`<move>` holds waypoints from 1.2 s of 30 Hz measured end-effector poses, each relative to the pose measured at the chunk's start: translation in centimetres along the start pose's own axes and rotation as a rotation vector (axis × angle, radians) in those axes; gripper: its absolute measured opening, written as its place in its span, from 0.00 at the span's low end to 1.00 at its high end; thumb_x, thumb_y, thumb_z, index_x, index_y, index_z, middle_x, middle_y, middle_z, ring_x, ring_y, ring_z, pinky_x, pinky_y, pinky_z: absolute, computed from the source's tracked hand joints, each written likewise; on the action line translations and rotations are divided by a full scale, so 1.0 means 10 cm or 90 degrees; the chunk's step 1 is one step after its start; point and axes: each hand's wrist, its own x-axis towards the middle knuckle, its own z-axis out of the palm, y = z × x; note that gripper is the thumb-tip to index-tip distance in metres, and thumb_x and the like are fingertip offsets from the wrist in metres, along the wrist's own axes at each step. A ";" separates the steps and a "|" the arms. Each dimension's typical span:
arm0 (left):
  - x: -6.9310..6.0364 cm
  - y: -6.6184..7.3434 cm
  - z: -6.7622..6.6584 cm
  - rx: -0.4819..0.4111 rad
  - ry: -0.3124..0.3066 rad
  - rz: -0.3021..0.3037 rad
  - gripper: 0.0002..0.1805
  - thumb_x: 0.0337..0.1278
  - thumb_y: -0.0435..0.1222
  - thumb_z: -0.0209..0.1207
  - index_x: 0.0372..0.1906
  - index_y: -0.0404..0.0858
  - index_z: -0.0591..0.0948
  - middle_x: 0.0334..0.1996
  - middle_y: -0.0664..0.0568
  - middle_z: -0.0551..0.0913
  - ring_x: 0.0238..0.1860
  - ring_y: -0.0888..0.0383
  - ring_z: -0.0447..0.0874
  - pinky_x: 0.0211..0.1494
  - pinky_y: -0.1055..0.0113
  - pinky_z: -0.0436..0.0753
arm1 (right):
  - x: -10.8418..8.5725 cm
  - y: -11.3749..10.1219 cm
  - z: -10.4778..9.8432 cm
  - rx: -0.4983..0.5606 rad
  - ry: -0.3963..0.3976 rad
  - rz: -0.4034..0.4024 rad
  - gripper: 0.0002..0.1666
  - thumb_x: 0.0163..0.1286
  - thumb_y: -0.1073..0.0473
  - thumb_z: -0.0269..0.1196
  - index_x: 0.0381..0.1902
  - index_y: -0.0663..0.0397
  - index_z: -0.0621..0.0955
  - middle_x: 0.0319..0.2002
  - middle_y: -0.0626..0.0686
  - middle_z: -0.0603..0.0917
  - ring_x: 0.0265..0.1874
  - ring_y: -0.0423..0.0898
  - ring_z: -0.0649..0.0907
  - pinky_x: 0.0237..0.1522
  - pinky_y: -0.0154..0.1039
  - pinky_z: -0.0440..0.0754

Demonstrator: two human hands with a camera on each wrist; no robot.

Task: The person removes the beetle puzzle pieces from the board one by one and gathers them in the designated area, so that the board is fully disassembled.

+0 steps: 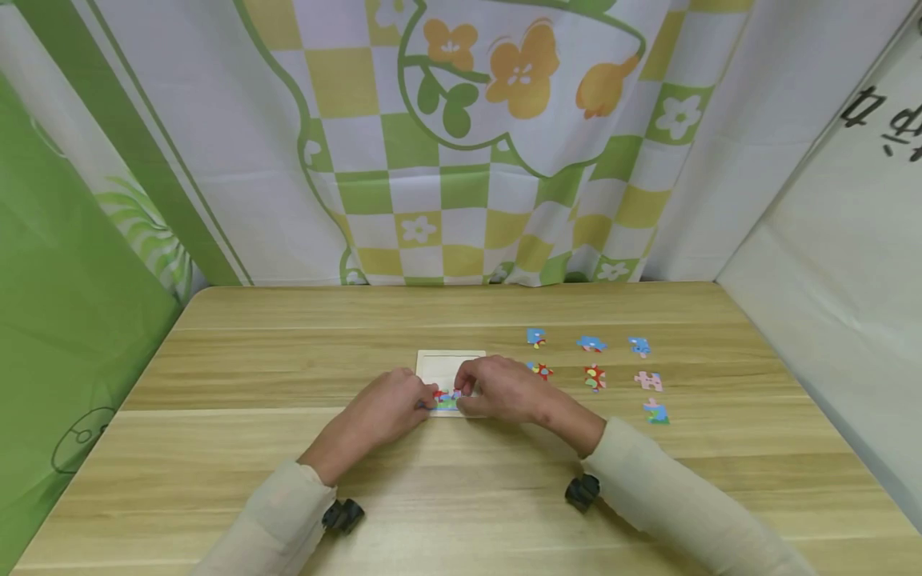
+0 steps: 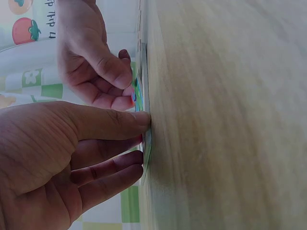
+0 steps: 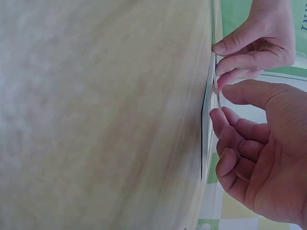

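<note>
A small pale wooden puzzle tray point(image 1: 441, 366) lies on the table in front of the person. Colourful puzzle pieces point(image 1: 444, 402) in red, blue and green line its near side, partly covered by the fingers. The left hand point(image 1: 389, 406) grips the tray's near left corner; in the left wrist view its thumb point(image 2: 129, 120) lies against the edge. Over the tray's right side, the right hand point(image 1: 507, 390) pinches a puzzle piece point(image 3: 219, 98) between thumb and index finger. That piece stands tilted at the tray in the right wrist view, its printed face mostly hidden.
Several loose puzzle pieces lie spread to the right of the tray, among them a pink one point(image 1: 649, 381), a red one point(image 1: 595, 377) and a blue-green one point(image 1: 656, 411). A patterned curtain point(image 1: 461, 192) hangs behind the wooden table point(image 1: 266, 352).
</note>
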 end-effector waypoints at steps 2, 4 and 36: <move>0.00 0.00 0.00 -0.002 0.001 -0.001 0.17 0.60 0.30 0.70 0.17 0.44 0.82 0.49 0.48 0.90 0.29 0.59 0.72 0.35 0.65 0.74 | 0.00 0.00 0.01 0.003 0.012 -0.005 0.07 0.66 0.61 0.66 0.41 0.50 0.85 0.33 0.41 0.85 0.35 0.38 0.81 0.39 0.37 0.80; 0.00 0.00 0.00 -0.005 0.003 -0.003 0.18 0.60 0.29 0.70 0.17 0.44 0.81 0.48 0.48 0.90 0.29 0.59 0.71 0.35 0.65 0.73 | 0.00 -0.01 0.01 0.005 0.025 -0.010 0.05 0.67 0.62 0.65 0.40 0.50 0.85 0.32 0.42 0.85 0.34 0.38 0.82 0.38 0.36 0.80; 0.00 0.00 0.00 -0.023 -0.008 -0.019 0.13 0.60 0.30 0.71 0.20 0.42 0.86 0.51 0.47 0.89 0.32 0.57 0.76 0.37 0.65 0.76 | -0.06 0.04 -0.10 0.033 0.047 0.010 0.06 0.68 0.62 0.65 0.31 0.46 0.84 0.29 0.40 0.84 0.29 0.36 0.79 0.35 0.34 0.78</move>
